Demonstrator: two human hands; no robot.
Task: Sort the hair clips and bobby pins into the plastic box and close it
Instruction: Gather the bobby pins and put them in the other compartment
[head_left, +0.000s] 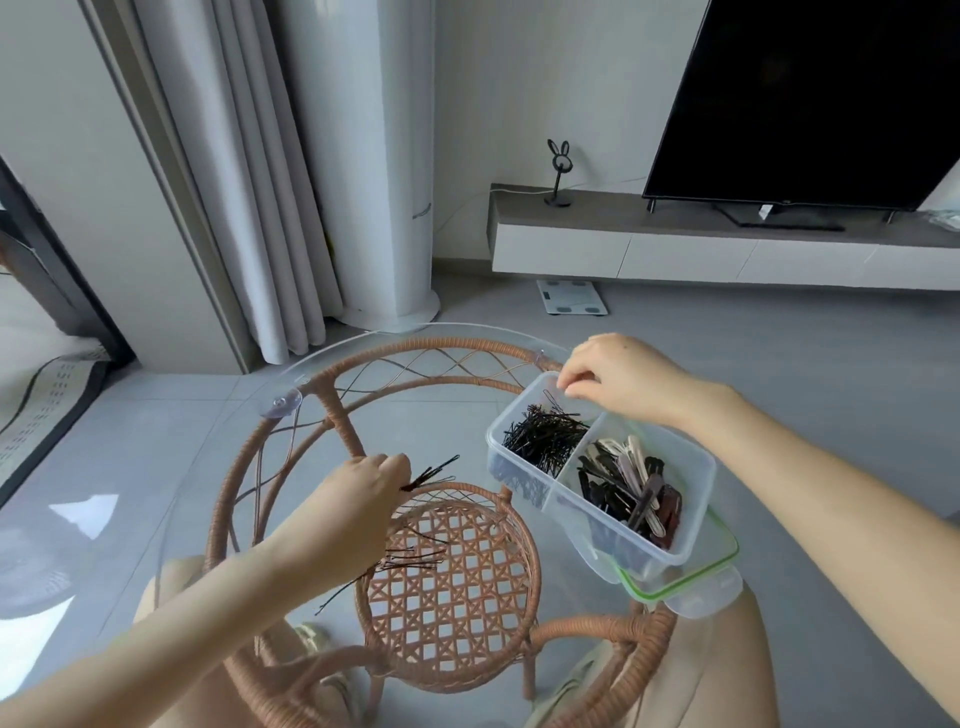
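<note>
A clear plastic box (698, 499) with two compartments sits at the right of the glass tabletop, resting on its green-rimmed lid (691, 582). The far compartment holds a heap of black bobby pins (545, 436); the near one holds dark and pale hair clips (628, 493). My right hand (618, 376) hovers over the box's far edge, fingertips pinched on a thin bobby pin (551, 399) above the pin heap. My left hand (358, 499) is closed on a small bunch of bobby pins (434, 473) that stick out to the right. More loose bobby pins (400, 564) lie on the glass just below that hand.
The round glass tabletop (156, 467) rests on a wicker frame (447, 592) with suction cups (280, 405). Beyond it are a grey floor, curtains, a white column unit (384, 182), a bathroom scale (571, 297) and a television (810, 98) on a low cabinet.
</note>
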